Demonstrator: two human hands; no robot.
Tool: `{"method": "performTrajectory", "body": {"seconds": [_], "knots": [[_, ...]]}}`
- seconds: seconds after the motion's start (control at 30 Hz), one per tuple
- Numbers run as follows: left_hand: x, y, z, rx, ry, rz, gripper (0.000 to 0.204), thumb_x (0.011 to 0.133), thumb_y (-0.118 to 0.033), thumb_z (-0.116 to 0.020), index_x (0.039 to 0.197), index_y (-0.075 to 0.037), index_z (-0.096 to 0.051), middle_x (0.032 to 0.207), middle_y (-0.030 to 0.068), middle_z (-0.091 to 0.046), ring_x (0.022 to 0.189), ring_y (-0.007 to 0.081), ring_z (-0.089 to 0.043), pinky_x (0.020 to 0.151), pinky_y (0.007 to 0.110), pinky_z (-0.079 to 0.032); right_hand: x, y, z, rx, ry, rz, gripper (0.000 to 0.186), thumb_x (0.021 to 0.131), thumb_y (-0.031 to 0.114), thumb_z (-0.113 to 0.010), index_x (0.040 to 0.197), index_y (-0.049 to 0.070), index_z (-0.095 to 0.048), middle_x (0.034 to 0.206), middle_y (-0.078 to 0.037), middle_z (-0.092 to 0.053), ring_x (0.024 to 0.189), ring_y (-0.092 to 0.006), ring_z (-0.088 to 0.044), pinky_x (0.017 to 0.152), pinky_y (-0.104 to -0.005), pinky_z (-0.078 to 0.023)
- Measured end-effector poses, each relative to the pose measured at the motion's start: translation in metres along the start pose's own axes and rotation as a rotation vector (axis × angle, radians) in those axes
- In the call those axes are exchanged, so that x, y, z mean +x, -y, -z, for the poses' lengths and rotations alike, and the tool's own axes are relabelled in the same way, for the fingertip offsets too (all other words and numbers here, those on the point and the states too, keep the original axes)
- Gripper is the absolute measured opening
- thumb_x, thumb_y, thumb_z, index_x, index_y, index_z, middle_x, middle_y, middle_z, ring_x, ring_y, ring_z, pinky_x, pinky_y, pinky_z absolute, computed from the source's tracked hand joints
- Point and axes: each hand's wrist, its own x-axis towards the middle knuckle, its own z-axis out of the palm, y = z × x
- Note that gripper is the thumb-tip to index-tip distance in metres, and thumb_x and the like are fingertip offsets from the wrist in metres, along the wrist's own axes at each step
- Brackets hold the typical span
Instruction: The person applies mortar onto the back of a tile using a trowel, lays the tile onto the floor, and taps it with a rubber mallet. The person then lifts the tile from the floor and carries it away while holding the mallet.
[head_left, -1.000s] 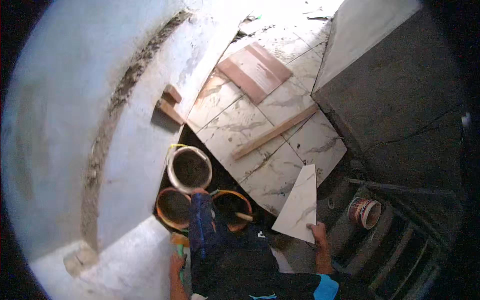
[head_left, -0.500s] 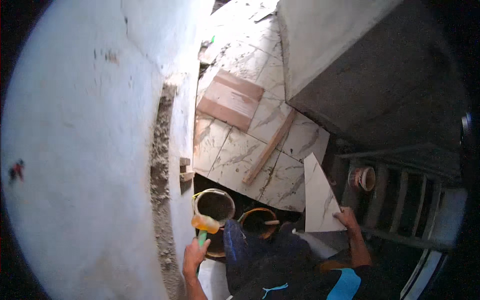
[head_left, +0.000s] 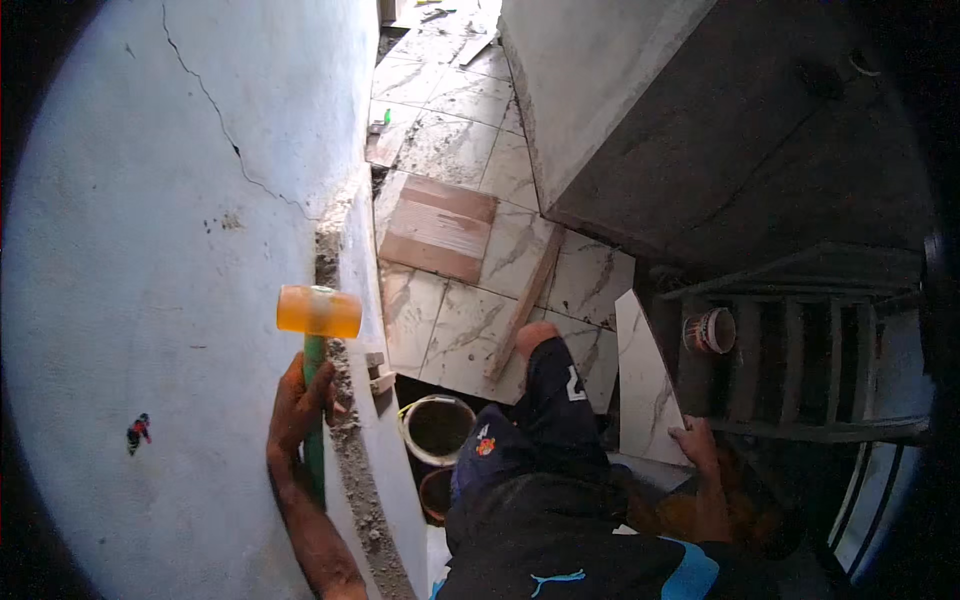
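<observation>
Raised beside the left wall, my left hand (head_left: 298, 402) is closed around the green handle of a rubber mallet (head_left: 320, 311) with a translucent orange head. At the lower right, my right hand (head_left: 693, 440) grips the edge of a cut floor tile (head_left: 645, 385), white with grey veins and a slanted side. The tile stands tilted beside the edge of the laid tile floor (head_left: 450, 325). My bent knee shows over that floor, next to a long wooden batten (head_left: 527, 305) lying across the tiles.
A pale bucket (head_left: 438, 430) and a darker bucket (head_left: 435, 494) stand by the left wall. Farther ahead lies a brown-and-white flat panel (head_left: 438, 228). On the right are a ladder-like wooden frame (head_left: 790, 360) and a small tub (head_left: 710, 331). A wall corner (head_left: 545, 205) juts in.
My left hand has lifted the mallet up and left, away from the buckets. One knee has come forward over the tiles. My right hand still holds the cut tile, and the view has shifted.
</observation>
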Motion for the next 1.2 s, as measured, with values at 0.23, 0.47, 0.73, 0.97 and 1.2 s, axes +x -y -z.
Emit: {"method": "performTrajectory", "body": {"seconds": [0.23, 0.47, 0.73, 0.97, 1.2], "knots": [[0.004, -0.007, 0.005, -0.096, -0.031, 0.005, 0.023, 0.088, -0.026, -0.048, 0.090, -0.004, -0.042, 0.054, 0.0012, -0.044, 0.038, 0.0094, -0.043, 0.042, 0.025, -0.045, 0.014, -0.014, -0.024, 0.014, 0.059, -0.109, 0.030, 0.068, 0.017, -0.061, 0.089, -0.005, -0.060, 0.071, -0.012, -0.062, 0.063, -0.0163, -0.057, 0.061, -0.0305, -0.044], [0.005, -0.005, 0.005, -0.031, -0.046, -0.039, 0.022, 0.088, -0.026, -0.047, 0.089, -0.005, -0.042, 0.054, 0.0029, -0.046, 0.038, 0.0108, -0.044, 0.040, 0.025, -0.042, 0.059, 0.013, -0.015, -0.107, 0.095, 0.043, 0.027, 0.068, 0.018, -0.062, 0.086, -0.002, -0.062, 0.071, -0.013, -0.062, 0.063, -0.0175, -0.058, 0.061, -0.0326, -0.044], [0.026, -0.038, -0.012, -0.092, -0.193, 0.157, 0.020, 0.086, -0.021, -0.049, 0.091, -0.002, -0.043, 0.055, 0.0051, -0.047, 0.043, 0.0132, -0.048, 0.039, 0.028, -0.044, 0.201, 0.123, 0.049, -0.248, 0.157, 0.183, 0.027, 0.070, 0.020, -0.059, 0.088, 0.001, -0.061, 0.075, -0.016, -0.061, 0.069, -0.0268, -0.059, 0.066, -0.0375, -0.045], [0.167, -0.137, 0.043, 0.361, -0.511, 0.511, 0.027, 0.084, -0.020, -0.051, 0.099, 0.002, -0.045, 0.073, 0.0103, -0.053, 0.054, 0.0128, -0.053, 0.046, 0.027, -0.049, 0.416, 0.294, 0.042, -0.402, -0.129, 0.664, 0.026, 0.070, 0.025, -0.058, 0.083, 0.002, -0.060, 0.077, -0.020, -0.059, 0.075, -0.0348, -0.057, 0.068, -0.0421, -0.043], [0.363, -0.273, 0.113, 0.370, -0.657, 0.266, 0.047, 0.080, -0.037, -0.056, 0.111, -0.004, -0.044, 0.069, 0.0111, -0.058, 0.041, 0.0204, -0.052, 0.045, 0.038, -0.050, 0.678, 0.486, -0.034, -0.147, 0.073, 0.572, 0.033, 0.073, 0.030, -0.054, 0.095, 0.007, -0.061, 0.089, -0.016, -0.059, 0.086, -0.0321, -0.057, 0.078, -0.0431, -0.043]]}}
